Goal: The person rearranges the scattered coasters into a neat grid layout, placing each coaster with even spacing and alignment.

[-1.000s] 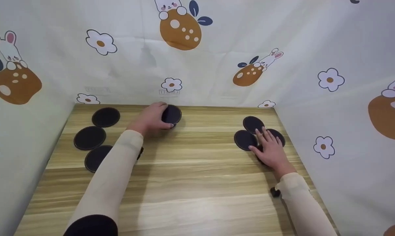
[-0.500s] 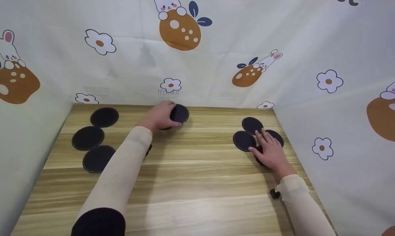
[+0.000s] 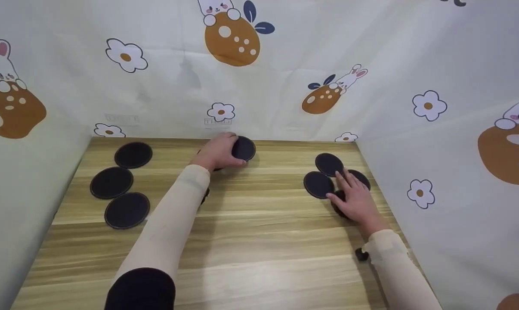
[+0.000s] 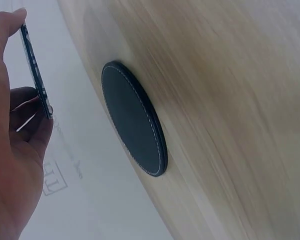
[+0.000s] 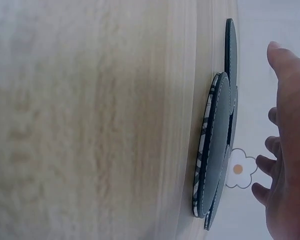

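1. Within the last second the left hand (image 3: 220, 151) has shifted rightward along the table (image 3: 259, 241), thumb and fingers pinching a raised coaster (image 3: 244, 149); the carrying seems unfinished.
2. Another coaster (image 4: 132, 120) lies flat near the back cloth (image 3: 165, 94); three left coasters (image 3: 111, 182) rest farther left.
3. The right hand (image 3: 357, 202) has stayed over the four right coasters (image 3: 318, 184), fingers spread, gripping nothing.
4. Boxed cloth lettering (image 3: 218, 122) looks like "TIVOLI"; the fainter print (image 3: 122, 117) is unreadable.
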Action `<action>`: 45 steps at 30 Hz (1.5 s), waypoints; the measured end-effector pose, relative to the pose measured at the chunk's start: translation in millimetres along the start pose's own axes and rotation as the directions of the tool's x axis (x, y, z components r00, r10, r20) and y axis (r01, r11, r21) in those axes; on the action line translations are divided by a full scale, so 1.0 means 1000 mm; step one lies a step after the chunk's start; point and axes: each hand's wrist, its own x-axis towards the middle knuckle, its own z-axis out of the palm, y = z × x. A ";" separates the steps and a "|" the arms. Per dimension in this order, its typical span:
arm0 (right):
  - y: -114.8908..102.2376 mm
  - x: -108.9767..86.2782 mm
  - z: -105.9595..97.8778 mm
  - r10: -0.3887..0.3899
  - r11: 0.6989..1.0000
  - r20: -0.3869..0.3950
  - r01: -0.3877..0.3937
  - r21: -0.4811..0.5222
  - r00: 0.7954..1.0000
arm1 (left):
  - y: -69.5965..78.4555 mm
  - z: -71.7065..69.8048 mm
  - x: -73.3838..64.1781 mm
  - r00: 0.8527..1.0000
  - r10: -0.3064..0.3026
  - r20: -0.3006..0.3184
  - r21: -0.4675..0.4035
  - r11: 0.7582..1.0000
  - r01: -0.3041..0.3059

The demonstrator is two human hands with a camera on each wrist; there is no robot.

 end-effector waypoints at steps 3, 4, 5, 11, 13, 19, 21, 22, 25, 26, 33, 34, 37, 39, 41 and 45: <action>0.000 0.000 -0.001 0.000 1.000 0.004 0.000 -0.008 1.000 | 0.001 0.001 0.001 1.000 -0.003 -0.001 -0.006 1.000 0.003; 0.000 0.000 -0.002 -0.001 1.000 0.004 0.001 -0.009 1.000 | 0.002 0.001 0.002 1.000 -0.003 -0.002 -0.010 1.000 0.003; 0.000 0.000 -0.002 -0.002 1.000 0.004 0.002 -0.010 1.000 | 0.002 0.002 0.002 1.000 -0.006 -0.004 -0.013 1.000 0.006; 0.000 -0.001 -0.003 -0.004 1.000 0.002 0.004 -0.014 1.000 | 0.002 0.006 0.008 1.000 -0.021 -0.015 -0.029 0.999 0.020; 0.000 -0.002 -0.003 -0.002 1.000 0.012 0.002 -0.014 1.000 | 0.001 0.010 0.009 1.000 -0.025 -0.017 -0.029 0.999 0.024; 0.002 -0.003 -0.002 -0.006 1.000 0.014 0.006 -0.012 1.000 | -0.003 0.024 0.012 1.000 -0.030 -0.008 -0.040 0.999 0.029; 0.003 -0.004 -0.002 -0.011 1.000 0.007 0.011 -0.013 1.000 | -0.004 0.029 0.013 0.999 -0.047 0.004 -0.056 0.997 0.047; 0.003 -0.004 -0.002 -0.014 1.000 0.003 0.014 -0.013 1.000 | -0.004 0.032 0.014 0.998 -0.055 0.011 -0.059 0.997 0.055; 0.004 -0.005 -0.002 -0.016 1.000 -0.003 0.016 -0.012 1.000 | -0.005 0.038 0.017 0.996 -0.078 0.034 -0.064 0.995 0.080; 0.004 -0.006 -0.002 -0.018 1.000 -0.005 0.018 -0.008 1.000 | -0.005 0.040 0.018 0.996 -0.083 0.040 -0.063 0.994 0.086; 0.004 -0.007 -0.002 -0.033 0.999 -0.033 0.032 -0.004 0.999 | -0.007 0.047 0.024 0.994 -0.097 0.053 -0.033 0.995 0.099; 0.004 -0.007 -0.002 -0.033 0.999 -0.034 0.033 -0.004 0.999 | -0.007 0.048 0.024 0.994 -0.099 0.055 -0.036 0.994 0.101; 0.003 -0.008 -0.003 -0.026 1.000 -0.026 0.026 0.006 0.999 | -0.007 0.049 0.024 0.992 -0.109 0.065 -0.037 0.993 0.112; 0.004 -0.008 -0.003 -0.021 1.000 -0.018 0.022 0.013 1.000 | -0.007 0.050 0.023 0.991 -0.112 0.071 -0.041 0.993 0.115; 0.004 -0.008 -0.003 -0.017 1.000 -0.010 0.017 0.021 1.000 | -0.007 0.051 0.023 0.990 -0.119 0.076 -0.044 0.992 0.122; 0.004 -0.009 -0.003 -0.015 1.000 -0.006 0.015 0.021 1.000 | -0.008 0.054 0.023 0.990 -0.121 0.077 -0.046 0.991 0.125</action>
